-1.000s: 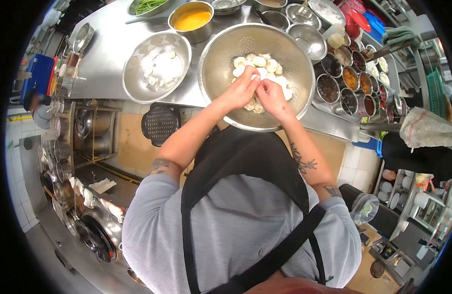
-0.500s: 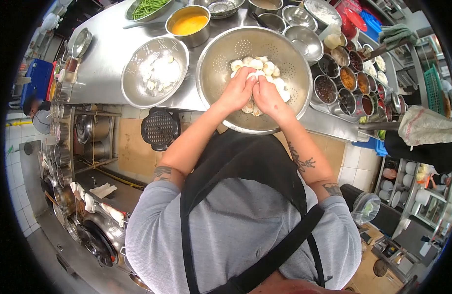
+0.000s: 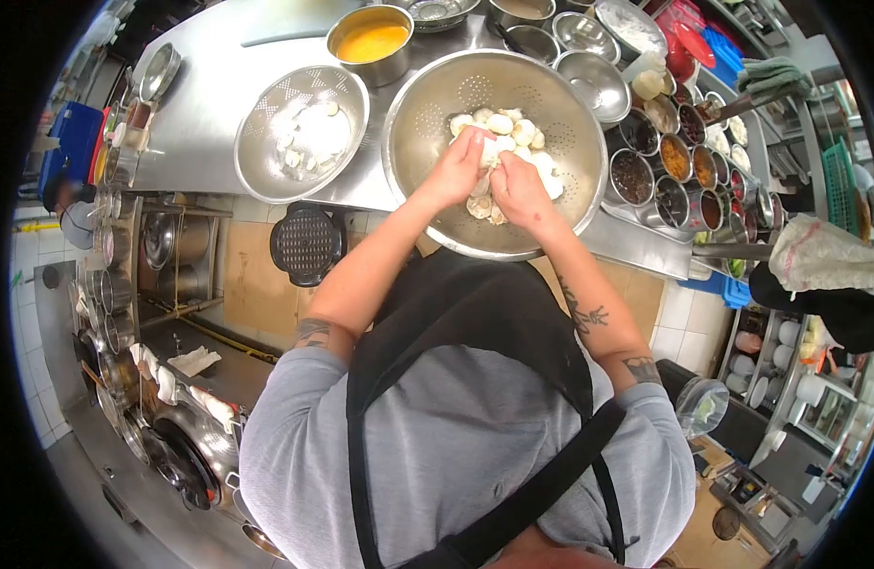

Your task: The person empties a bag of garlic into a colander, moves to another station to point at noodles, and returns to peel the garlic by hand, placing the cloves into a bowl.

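A large perforated steel colander (image 3: 413, 142) holds several whole garlic bulbs (image 3: 501, 123), heaped toward its middle. Over this heap my left hand (image 3: 459, 173) and my right hand (image 3: 522, 194) meet, fingers curled around a whitish garlic bulb (image 3: 494, 150). My fingers hide part of that bulb. To the left stands a smaller perforated colander (image 3: 257, 152), tilted a little, with pale pieces like garlic cloves (image 3: 313, 133) lying in it.
Behind the colanders is a steel pot of orange-yellow liquid (image 3: 372, 43). Empty steel bowls (image 3: 593, 83) and several containers of condiments (image 3: 632, 175) crowd the right side. A black perforated stool (image 3: 307, 244) stands below the steel table's edge (image 3: 361, 196).
My hands have drawn slightly apart, with more of the garlic bulb showing between them. The view has shifted a little, and the bowl of green beans at the top has left it.
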The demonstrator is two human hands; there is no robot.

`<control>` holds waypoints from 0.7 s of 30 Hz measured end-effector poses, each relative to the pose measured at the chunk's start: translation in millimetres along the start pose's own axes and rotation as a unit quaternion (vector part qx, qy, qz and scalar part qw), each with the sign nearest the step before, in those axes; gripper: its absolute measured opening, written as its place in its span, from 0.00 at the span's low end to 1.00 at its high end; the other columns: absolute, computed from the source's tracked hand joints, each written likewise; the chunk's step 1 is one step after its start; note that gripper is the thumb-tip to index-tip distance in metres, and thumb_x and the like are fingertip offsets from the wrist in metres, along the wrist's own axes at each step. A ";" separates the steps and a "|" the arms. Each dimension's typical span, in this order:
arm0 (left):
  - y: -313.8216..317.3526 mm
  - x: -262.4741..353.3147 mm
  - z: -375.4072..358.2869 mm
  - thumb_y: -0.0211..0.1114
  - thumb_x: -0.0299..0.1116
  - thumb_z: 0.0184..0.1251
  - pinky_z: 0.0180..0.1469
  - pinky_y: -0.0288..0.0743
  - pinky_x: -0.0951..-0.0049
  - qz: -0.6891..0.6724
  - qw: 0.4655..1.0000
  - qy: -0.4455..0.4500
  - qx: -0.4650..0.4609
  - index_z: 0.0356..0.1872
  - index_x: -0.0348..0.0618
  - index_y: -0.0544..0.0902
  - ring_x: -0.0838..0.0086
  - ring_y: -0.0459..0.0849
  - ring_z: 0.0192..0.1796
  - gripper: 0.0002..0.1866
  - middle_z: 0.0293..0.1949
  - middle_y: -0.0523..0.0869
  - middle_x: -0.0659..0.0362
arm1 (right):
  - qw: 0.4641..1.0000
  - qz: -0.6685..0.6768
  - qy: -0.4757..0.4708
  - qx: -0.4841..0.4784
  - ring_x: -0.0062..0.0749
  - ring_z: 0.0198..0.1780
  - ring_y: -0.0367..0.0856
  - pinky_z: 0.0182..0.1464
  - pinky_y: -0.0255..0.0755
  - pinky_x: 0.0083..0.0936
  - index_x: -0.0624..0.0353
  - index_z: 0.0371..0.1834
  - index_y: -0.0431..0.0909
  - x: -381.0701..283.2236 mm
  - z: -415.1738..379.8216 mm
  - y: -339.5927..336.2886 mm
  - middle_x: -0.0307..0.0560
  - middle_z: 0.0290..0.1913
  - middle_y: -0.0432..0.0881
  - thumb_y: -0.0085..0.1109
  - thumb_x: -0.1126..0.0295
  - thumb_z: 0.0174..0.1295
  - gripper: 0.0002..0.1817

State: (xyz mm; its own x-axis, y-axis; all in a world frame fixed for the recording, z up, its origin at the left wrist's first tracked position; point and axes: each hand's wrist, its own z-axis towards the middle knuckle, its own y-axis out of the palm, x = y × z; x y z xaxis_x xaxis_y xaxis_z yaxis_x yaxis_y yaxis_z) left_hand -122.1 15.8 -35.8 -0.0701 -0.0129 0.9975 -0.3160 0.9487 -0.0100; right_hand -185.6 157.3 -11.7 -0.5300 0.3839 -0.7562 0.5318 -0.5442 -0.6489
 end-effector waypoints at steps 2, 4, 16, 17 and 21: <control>-0.7 29.3 -4.5 0.39 0.44 0.84 0.39 0.75 0.79 -0.115 0.986 -0.123 0.019 0.54 0.43 0.75 0.76 0.77 0.40 0.19 0.42 0.80 0.58 | 0.999 0.048 0.004 -0.015 0.63 0.36 0.78 0.42 0.72 0.47 0.69 0.34 0.70 -6.5 -1.5 -6.1 0.69 0.31 0.77 0.47 0.69 0.63 0.10; -27.3 -2.9 9.6 0.38 0.45 0.84 0.37 0.74 0.80 -0.336 0.923 -0.096 -0.160 0.55 0.43 0.75 0.76 0.77 0.38 0.20 0.42 0.80 0.58 | 0.997 0.079 -0.001 -0.006 0.63 0.35 0.78 0.41 0.72 0.46 0.69 0.34 0.70 -5.7 -3.4 -5.6 0.69 0.31 0.77 0.48 0.69 0.63 0.11; -13.4 16.8 1.5 0.43 0.42 0.83 0.37 0.72 0.77 -0.390 0.894 -0.187 -0.118 0.57 0.44 0.73 0.74 0.77 0.36 0.17 0.47 0.82 0.55 | 0.989 -0.124 0.073 -0.028 0.61 0.39 0.83 0.47 0.76 0.48 0.68 0.29 0.82 21.8 1.9 -30.1 0.68 0.32 0.83 0.54 0.67 0.63 0.15; -13.7 17.3 1.2 0.44 0.42 0.82 0.36 0.72 0.77 -0.396 0.890 -0.189 -0.124 0.58 0.44 0.73 0.74 0.77 0.36 0.16 0.46 0.82 0.55 | 0.990 -0.122 0.070 -0.025 0.62 0.39 0.83 0.47 0.77 0.48 0.69 0.29 0.82 21.8 2.0 -29.1 0.68 0.32 0.83 0.54 0.67 0.63 0.14; -19.1 9.0 1.4 0.48 0.40 0.81 0.34 0.69 0.79 -0.402 0.871 -0.193 -0.205 0.57 0.44 0.74 0.76 0.75 0.35 0.15 0.42 0.80 0.60 | 0.983 -0.162 0.044 0.079 0.62 0.38 0.83 0.46 0.76 0.49 0.69 0.28 0.81 31.0 5.7 -17.3 0.69 0.32 0.82 0.54 0.67 0.62 0.14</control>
State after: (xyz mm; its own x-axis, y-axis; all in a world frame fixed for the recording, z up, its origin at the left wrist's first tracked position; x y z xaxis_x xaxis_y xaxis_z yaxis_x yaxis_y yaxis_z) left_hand -118.0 -2.8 -26.7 -0.3200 -0.7554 0.5718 -0.0507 0.6163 0.7859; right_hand -215.0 174.3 -23.5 -0.5915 0.6148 -0.5217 0.2321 -0.4899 -0.8404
